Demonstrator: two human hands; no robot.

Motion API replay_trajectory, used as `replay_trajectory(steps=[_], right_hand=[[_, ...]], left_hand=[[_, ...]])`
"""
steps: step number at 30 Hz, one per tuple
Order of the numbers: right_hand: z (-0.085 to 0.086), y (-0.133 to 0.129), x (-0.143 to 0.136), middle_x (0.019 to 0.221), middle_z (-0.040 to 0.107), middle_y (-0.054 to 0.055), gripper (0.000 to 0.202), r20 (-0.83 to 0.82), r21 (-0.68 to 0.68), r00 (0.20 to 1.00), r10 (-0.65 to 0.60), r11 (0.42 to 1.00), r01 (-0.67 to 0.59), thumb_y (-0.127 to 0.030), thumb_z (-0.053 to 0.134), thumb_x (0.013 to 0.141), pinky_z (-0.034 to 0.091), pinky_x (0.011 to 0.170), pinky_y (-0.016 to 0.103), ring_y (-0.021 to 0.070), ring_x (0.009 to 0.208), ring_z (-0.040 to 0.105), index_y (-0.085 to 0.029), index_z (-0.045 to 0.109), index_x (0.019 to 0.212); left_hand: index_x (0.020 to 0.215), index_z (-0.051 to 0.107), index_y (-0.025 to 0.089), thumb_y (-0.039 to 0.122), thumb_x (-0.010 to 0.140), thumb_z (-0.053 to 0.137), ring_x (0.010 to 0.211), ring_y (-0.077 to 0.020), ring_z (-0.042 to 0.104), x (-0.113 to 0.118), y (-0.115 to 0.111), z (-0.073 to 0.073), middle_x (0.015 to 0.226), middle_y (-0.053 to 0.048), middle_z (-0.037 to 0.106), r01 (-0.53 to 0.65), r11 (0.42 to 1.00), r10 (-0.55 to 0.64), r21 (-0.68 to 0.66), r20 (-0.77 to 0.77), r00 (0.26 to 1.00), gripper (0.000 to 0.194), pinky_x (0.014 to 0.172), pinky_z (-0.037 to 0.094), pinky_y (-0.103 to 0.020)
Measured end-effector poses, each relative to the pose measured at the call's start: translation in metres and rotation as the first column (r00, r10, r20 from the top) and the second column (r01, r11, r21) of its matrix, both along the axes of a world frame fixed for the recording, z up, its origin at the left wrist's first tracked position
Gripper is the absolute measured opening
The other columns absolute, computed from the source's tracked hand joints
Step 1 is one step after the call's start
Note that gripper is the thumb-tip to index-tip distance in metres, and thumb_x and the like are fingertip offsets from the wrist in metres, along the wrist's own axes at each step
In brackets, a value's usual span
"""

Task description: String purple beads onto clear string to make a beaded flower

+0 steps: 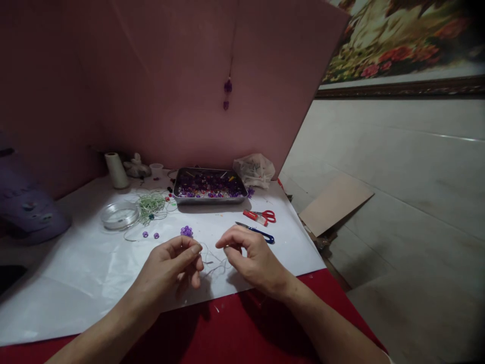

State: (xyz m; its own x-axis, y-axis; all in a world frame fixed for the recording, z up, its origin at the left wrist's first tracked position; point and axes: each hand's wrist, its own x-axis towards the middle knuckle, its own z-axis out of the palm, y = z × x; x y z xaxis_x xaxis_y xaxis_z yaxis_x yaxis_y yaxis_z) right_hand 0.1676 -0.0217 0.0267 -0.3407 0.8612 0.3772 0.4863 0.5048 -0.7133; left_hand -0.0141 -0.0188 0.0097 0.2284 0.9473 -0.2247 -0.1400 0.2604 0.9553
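Observation:
My left hand (176,263) is pinched closed at the centre, thumb against the fingers, on a thin thread. Just behind its fingertips is a purple bead cluster (186,231). To the right, my right hand (252,258) has its fingers curled, thumb near the index finger; whatever lies between them is too small to make out. Thin pale thread (215,265) loops between the two hands over the white sheet. Beyond my right hand are dark blue thread snips (265,236) and red-handled scissors (268,216).
A metal tray (212,201) of purple beads stands at the back, beside a plastic bag (255,169). Green cord (151,206), a round clear container (120,216), a thread spool (116,171) and two purple beads (150,235) lie left. A beaded strand (227,87) hangs behind.

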Motion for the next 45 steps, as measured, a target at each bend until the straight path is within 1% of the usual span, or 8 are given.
replay_trajectory(steps=[6, 12, 16, 19, 26, 30, 39, 45], right_hand=[[-0.016, -0.01, -0.024, 0.084, 0.06, 0.003, 0.018, -0.368, -0.168, 0.93, -0.005, 0.984, -0.061, -0.01, 0.051, 0.077, 0.044, 0.066, 0.024, 0.012, 0.073, 0.056, -0.017, 0.061, 0.091], [-0.026, -0.001, -0.033, 0.066, 0.059, -0.003, 0.016, -0.536, -0.421, 0.844, -0.011, 0.87, -0.256, -0.022, 0.056, 0.077, 0.039, 0.044, 0.018, 0.0063, 0.044, 0.05, -0.018, 0.048, 0.09], [-0.031, 0.002, -0.032, 0.049, 0.055, -0.007, 0.019, -0.48, -0.383, 0.877, 0.03, 0.892, -0.24, -0.031, 0.048, 0.086, 0.032, 0.039, 0.016, 0.0047, 0.034, 0.037, -0.018, 0.044, 0.1], [-0.031, 0.0, -0.028, 0.049, 0.055, -0.007, 0.034, -0.389, -0.319, 0.919, 0.071, 0.925, -0.207, -0.035, 0.049, 0.087, 0.033, 0.041, 0.015, 0.0058, 0.037, 0.041, -0.019, 0.041, 0.115], [-0.03, -0.004, -0.022, 0.047, 0.051, -0.005, 0.024, -0.31, -0.217, 0.949, 0.058, 0.968, -0.13, -0.039, 0.048, 0.087, 0.033, 0.043, 0.016, 0.0059, 0.04, 0.043, -0.017, 0.05, 0.079], [-0.034, -0.002, -0.021, 0.043, 0.048, -0.007, 0.026, -0.358, -0.261, 0.933, 0.018, 0.958, -0.119, -0.043, 0.046, 0.087, 0.03, 0.038, 0.015, 0.0057, 0.036, 0.039, -0.017, 0.048, 0.08], [-0.031, -0.004, -0.022, 0.036, 0.048, -0.008, 0.027, -0.408, -0.244, 0.912, -0.047, 0.968, -0.059, -0.044, 0.047, 0.086, 0.03, 0.037, 0.014, 0.0053, 0.03, 0.038, -0.018, 0.05, 0.08], [-0.035, -0.002, -0.023, 0.034, 0.045, -0.009, 0.027, -0.4, -0.235, 0.914, -0.061, 0.971, -0.038, -0.043, 0.048, 0.086, 0.029, 0.036, 0.014, 0.0053, 0.028, 0.038, -0.018, 0.05, 0.078]], left_hand=[[0.073, 0.054, 0.018, 0.037, 0.078, 0.06, 0.036, -0.0058, 0.049, 0.0, -0.003, 0.004, 0.055, 0.005, 0.06, 0.011, 0.996, -0.009, 0.094, -0.028, 1.0, 0.021, 0.032, 0.031, -0.014], [0.074, 0.054, 0.018, 0.037, 0.078, 0.06, 0.035, -0.006, 0.047, -0.002, -0.002, 0.002, 0.053, 0.005, 0.058, 0.041, 0.988, -0.041, 0.149, -0.007, 0.999, 0.02, 0.032, 0.031, -0.015], [0.072, 0.053, 0.018, 0.039, 0.077, 0.06, 0.032, -0.0061, 0.044, 0.002, -0.003, 0.001, 0.051, 0.005, 0.057, 0.046, 0.986, -0.036, 0.163, -0.066, 0.997, 0.023, 0.028, 0.027, -0.014], [0.071, 0.053, 0.017, 0.039, 0.077, 0.06, 0.032, -0.0058, 0.044, 0.004, -0.005, -0.001, 0.05, 0.005, 0.057, 0.07, 0.979, -0.055, 0.193, -0.079, 0.995, 0.023, 0.028, 0.026, -0.014], [0.07, 0.055, 0.017, 0.039, 0.074, 0.063, 0.032, -0.0049, 0.044, 0.004, -0.005, -0.001, 0.051, 0.004, 0.058, 0.089, 0.984, -0.091, 0.152, 0.004, 0.996, 0.024, 0.029, 0.025, -0.014], [0.073, 0.058, 0.016, 0.035, 0.071, 0.067, 0.034, -0.0048, 0.045, 0.005, -0.004, 0.0, 0.054, 0.002, 0.061, 0.078, 0.993, -0.089, 0.093, 0.12, 0.989, 0.021, 0.031, 0.026, -0.014], [0.076, 0.063, 0.014, 0.029, 0.068, 0.069, 0.037, -0.0055, 0.048, 0.005, -0.003, -0.003, 0.057, 0.0, 0.062, 0.094, 0.994, -0.101, 0.05, 0.176, 0.979, 0.018, 0.032, 0.025, -0.015], [0.066, 0.062, 0.015, 0.033, 0.068, 0.07, 0.032, -0.0032, 0.04, 0.006, -0.006, -0.002, 0.05, 0.003, 0.057, 0.11, 0.991, -0.118, 0.076, 0.109, 0.987, 0.02, 0.032, 0.021, -0.016]])
